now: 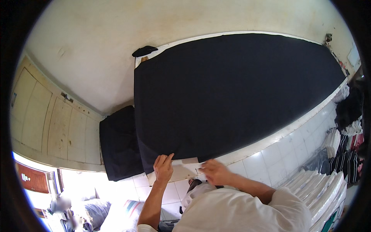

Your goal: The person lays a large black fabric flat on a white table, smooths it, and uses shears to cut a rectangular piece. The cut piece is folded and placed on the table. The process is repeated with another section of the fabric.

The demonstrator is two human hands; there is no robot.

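Observation:
A large sheet of black fabric covers most of a long white table, and more of it hangs down past the table's left end. My left hand is at the near edge of the fabric, toward its left corner, with the fingertips closed on that edge. To the right of it, my right hand is curled close to the table's near side, just below a small step in the fabric's edge. Motion smears its fingers, so whether they hold anything is hidden.
Stacked plastic-wrapped white goods stand at the lower right, with folded striped and dark cloth beyond. A dark cloth bundle lies at the table's far left corner. Wooden cabinet doors line the left; stuffed sacks sit lower left.

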